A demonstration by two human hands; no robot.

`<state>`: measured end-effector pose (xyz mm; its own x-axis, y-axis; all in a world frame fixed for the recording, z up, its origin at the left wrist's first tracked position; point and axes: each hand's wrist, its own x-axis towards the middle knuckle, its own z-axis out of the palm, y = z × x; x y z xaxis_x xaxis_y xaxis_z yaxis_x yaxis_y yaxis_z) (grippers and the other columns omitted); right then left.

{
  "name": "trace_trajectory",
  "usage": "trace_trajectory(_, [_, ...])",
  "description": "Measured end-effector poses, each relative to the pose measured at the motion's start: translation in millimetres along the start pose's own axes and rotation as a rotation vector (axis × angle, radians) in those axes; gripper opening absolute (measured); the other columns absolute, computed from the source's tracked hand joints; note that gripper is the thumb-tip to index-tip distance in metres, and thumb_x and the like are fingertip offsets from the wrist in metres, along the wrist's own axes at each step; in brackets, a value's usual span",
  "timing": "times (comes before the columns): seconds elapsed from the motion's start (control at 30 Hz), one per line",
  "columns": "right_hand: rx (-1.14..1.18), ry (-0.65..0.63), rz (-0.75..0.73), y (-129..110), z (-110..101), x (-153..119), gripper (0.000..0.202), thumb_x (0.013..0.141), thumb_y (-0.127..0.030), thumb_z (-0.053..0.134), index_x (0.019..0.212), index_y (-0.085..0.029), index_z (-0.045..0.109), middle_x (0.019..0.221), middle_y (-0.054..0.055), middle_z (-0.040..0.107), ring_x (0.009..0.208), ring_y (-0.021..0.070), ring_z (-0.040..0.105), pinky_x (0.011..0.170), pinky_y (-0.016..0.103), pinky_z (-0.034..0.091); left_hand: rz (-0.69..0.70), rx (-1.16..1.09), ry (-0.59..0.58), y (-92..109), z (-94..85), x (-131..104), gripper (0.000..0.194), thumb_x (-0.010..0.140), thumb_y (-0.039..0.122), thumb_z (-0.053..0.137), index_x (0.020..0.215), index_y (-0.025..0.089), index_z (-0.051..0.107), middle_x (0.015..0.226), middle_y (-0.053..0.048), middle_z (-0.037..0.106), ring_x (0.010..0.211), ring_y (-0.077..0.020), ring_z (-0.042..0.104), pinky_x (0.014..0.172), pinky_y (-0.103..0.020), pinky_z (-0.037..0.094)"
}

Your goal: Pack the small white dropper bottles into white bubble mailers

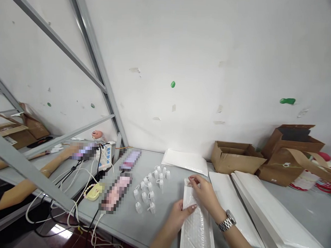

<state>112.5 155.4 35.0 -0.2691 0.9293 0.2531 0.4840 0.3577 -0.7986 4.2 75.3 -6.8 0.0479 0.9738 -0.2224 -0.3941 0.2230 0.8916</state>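
Observation:
A white padded bubble mailer [197, 231] lies lengthwise in front of me, its bubbled surface showing. My left hand [180, 214] is closed on its left edge, the thumb lying across the face. At the far end, my right hand [203, 191] pinches the mailer's top edge between thumb and fingers; a metal watch is on that wrist. Left of the mailer stand several small translucent squeeze bottles [144, 198] with white tethered caps. More white mailers [234, 207] lie to the right of my right hand, and another flat white stack [184, 161] rests by the wall.
Two blurred phones [115, 193] lie left of the bottles, beside a yellow case [95, 191]. Cables run to a power strip [105, 156]. An open cardboard box [238, 158] and brown bags [284, 162] stand at right. Beyond a grey metal frame [97, 62], another person's arms [39, 173] reach in.

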Motion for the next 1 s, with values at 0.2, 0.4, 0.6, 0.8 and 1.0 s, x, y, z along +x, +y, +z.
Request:
trace_trajectory(0.2, [-0.052, -0.047, 0.031, 5, 2, -3, 0.022, 0.084, -0.031, 0.04, 0.086, -0.02, 0.059, 0.08, 0.007, 0.069, 0.072, 0.0218, 0.064, 0.066, 0.033, 0.046, -0.005, -0.004, 0.006, 2, 0.3, -1, 0.047, 0.054, 0.046, 0.075, 0.084, 0.011, 0.067, 0.081, -0.008, 0.068, 0.076, -0.0218, 0.06, 0.069, -0.028, 0.042])
trace_trajectory(0.4, [-0.122, -0.058, 0.031, 2, 4, -7, 0.025, 0.086, -0.033, 0.039, 0.091, -0.018, 0.059, 0.083, 0.008, 0.07, 0.076, 0.0216, 0.065, 0.067, 0.031, 0.046, -0.008, 0.008, 0.018, -2, -1.0, 1, 0.052, 0.053, 0.048, 0.075, 0.087, 0.009, 0.066, 0.078, -0.008, 0.068, 0.076, -0.0235, 0.061, 0.07, -0.03, 0.042])
trace_trajectory(0.6, [-0.211, -0.039, -0.035, -3, 2, -12, 0.034, 0.089, -0.043, 0.037, 0.091, -0.017, 0.059, 0.077, 0.008, 0.069, 0.072, 0.0227, 0.063, 0.064, 0.031, 0.044, 0.02, 0.008, -0.04, -2, -1.8, 0, 0.044, 0.06, 0.044, 0.073, 0.087, 0.01, 0.067, 0.08, -0.007, 0.068, 0.075, -0.0214, 0.061, 0.069, -0.028, 0.041])
trace_trajectory(0.8, [-0.31, -0.011, -0.134, -2, 1, -13, 0.043, 0.09, -0.047, 0.031, 0.084, -0.018, 0.062, 0.074, 0.008, 0.066, 0.076, 0.0231, 0.059, 0.072, 0.034, 0.042, 0.024, 0.028, -0.078, -1, -0.8, -1, 0.046, 0.059, 0.047, 0.072, 0.086, 0.01, 0.067, 0.078, -0.007, 0.068, 0.075, -0.022, 0.061, 0.071, -0.029, 0.041])
trace_trajectory(1.0, [-0.225, -0.096, -0.078, 0, -1, -12, 0.039, 0.088, -0.045, 0.037, 0.078, -0.019, 0.062, 0.074, 0.007, 0.065, 0.076, 0.0219, 0.059, 0.071, 0.032, 0.041, -0.009, 0.036, -0.035, -1, -0.7, -1, 0.047, 0.058, 0.048, 0.072, 0.086, 0.01, 0.066, 0.076, -0.007, 0.067, 0.075, -0.0221, 0.06, 0.07, -0.029, 0.041])
